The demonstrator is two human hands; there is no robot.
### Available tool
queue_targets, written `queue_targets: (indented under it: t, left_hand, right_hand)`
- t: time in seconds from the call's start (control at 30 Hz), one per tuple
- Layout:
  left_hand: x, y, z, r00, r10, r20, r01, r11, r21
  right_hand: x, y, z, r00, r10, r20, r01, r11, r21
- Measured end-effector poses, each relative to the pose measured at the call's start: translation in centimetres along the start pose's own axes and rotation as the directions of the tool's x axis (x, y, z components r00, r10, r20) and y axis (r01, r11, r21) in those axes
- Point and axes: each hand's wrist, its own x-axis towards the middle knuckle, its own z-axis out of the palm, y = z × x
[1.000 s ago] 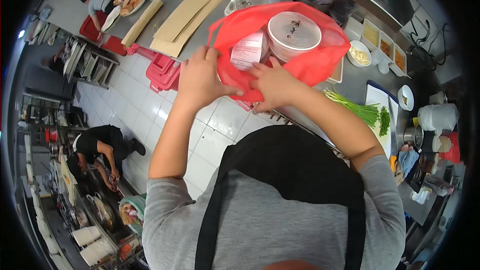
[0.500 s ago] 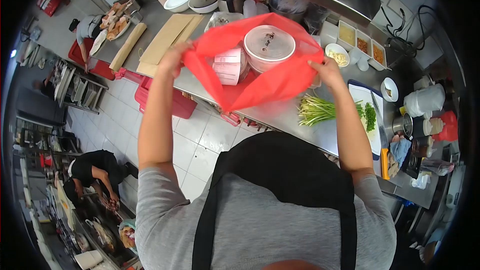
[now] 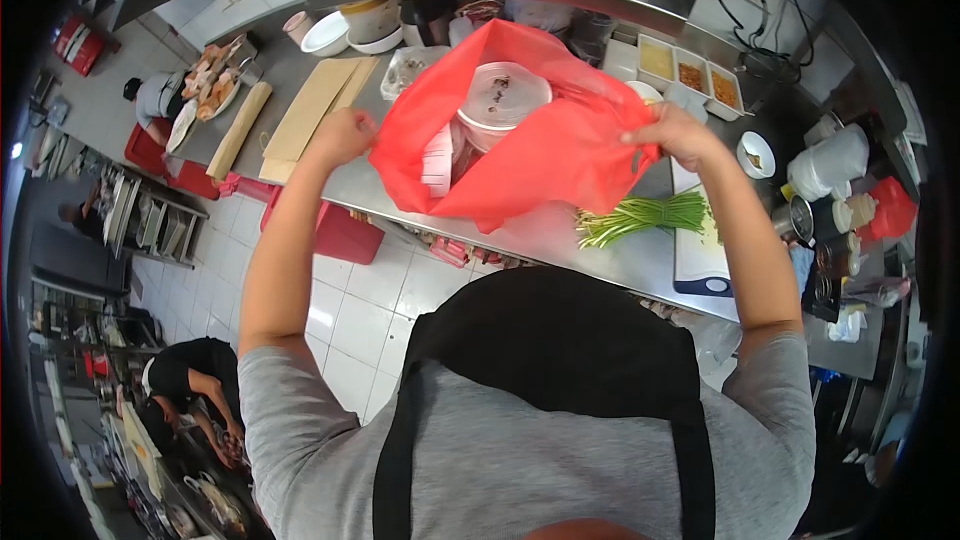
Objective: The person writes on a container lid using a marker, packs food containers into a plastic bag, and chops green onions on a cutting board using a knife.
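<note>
A red bag stands on the steel counter with its mouth spread. Inside it show a round tub with a translucent lid and dark writing, and, to the left, a container with a white printed label. My left hand is closed on the bag's left edge. At the right, my right hand pinches the gathered rim of the bag. Green stalks lie just below the bag's right side, partly on a white cutting board.
Brown paper bags and a paper roll lie at the left. Trays of chopped food and a small white bowl are at the right. Two people work further off, one at upper left, one at lower left.
The right side of the bag has folded inward, covering more of the tub. My right hand has moved slightly right relative to the bag's contents, and the camera view has shifted.
</note>
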Motion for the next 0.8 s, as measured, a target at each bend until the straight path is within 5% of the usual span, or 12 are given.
queue_targets:
  t: [0.03, 0.1, 0.2, 0.3, 0.37, 0.47, 0.57, 0.63, 0.67, 0.7, 0.77, 0.8]
  left_hand:
    - [1.0, -1.1, -0.8, 0.996, -0.038, 0.084, 0.044, 0.997, -0.066]
    - [0.4, 0.0, -4.3, 0.998, -0.043, -0.043, 0.0, 0.707, -0.707]
    - [-0.3, 4.1, -6.4, 0.947, -0.155, -0.283, -0.066, 0.765, -0.641]
    - [1.0, 3.4, -0.9, 0.986, -0.155, -0.054, 0.134, 0.952, -0.275]
    - [1.4, 2.0, 2.1, 0.98, -0.082, 0.184, 0.151, 0.904, -0.399]
    - [3.8, -1.1, 0.4, 0.997, -0.074, -0.03, 0.046, 0.842, -0.538]
    - [2.6, -0.2, -6.5, 0.917, -0.134, -0.376, -0.198, 0.665, -0.72]
    - [1.8, -0.1, -10.3, 0.903, -0.133, -0.408, -0.095, 0.866, -0.491]
    - [0.0, 2.5, -10.5, 0.828, -0.041, -0.559, -0.025, 0.994, -0.109]
    - [-1.5, 5.6, -9.8, 0.753, 0.11, -0.649, 0.103, 0.954, 0.28]
    - [-1.4, 9.1, -9.0, 0.535, 0.518, -0.667, -0.111, 0.826, 0.553]
    - [-1.9, 12.6, -8.1, 0.707, 0.514, -0.486, -0.307, 0.842, 0.443]
  right_hand:
    - [-0.2, -0.7, -1.4, 0.983, -0.171, 0.065, 0.159, 0.973, 0.166]
    - [-0.9, -1.8, -3.3, 0.853, -0.51, 0.11, 0.397, 0.771, 0.499]
    - [-3.7, -8.6, 0.9, 0.809, -0.555, -0.193, 0.532, 0.553, 0.641]
    - [-3.4, -13.8, 2.9, 0.768, -0.603, -0.215, 0.569, 0.488, 0.662]
    - [-2.4, -15.9, 3.0, 0.789, -0.578, -0.209, 0.56, 0.535, 0.633]
    - [-0.2, -18.6, 2.0, 0.834, -0.523, -0.177, 0.516, 0.624, 0.587]
    - [-0.2, -21.1, -0.1, 0.794, -0.49, -0.36, 0.608, 0.637, 0.474]
    - [0.1, -21.3, -1.3, 0.695, -0.544, -0.469, 0.705, 0.645, 0.296]
    - [-0.3, -21.3, -1.0, 0.702, -0.547, -0.457, 0.699, 0.652, 0.293]
    - [-0.6, -21.3, -0.9, 0.707, -0.547, -0.449, 0.694, 0.658, 0.291]
    - [-0.8, -21.3, -0.7, 0.716, -0.57, -0.402, 0.695, 0.63, 0.345]
    - [-1.3, -21.3, -0.2, 0.732, -0.575, -0.366, 0.681, 0.621, 0.387]
